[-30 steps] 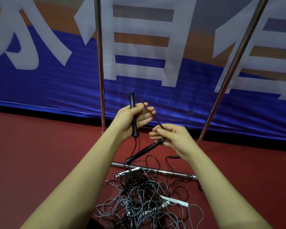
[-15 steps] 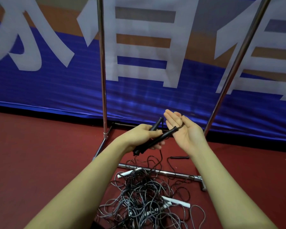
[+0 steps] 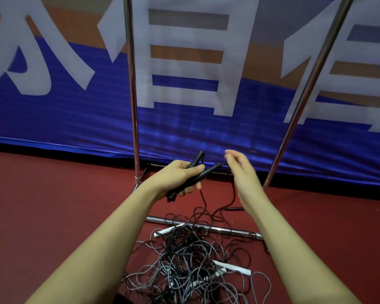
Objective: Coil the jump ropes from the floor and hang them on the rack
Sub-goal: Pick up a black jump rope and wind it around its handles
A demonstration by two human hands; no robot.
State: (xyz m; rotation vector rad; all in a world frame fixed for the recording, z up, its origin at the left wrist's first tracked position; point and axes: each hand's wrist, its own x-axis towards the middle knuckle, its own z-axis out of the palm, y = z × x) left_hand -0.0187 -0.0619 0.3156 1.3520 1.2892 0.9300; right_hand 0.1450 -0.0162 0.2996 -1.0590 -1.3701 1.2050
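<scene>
Tangling cords (image 3: pixel 184 264) burying white handles (image 3: pixel 233 267)

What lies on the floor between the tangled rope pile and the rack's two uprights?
In the head view, the rack's chrome base bar crosses that stretch, with rope loops draped over it; beyond it lies one black handle on the red floor.
</scene>
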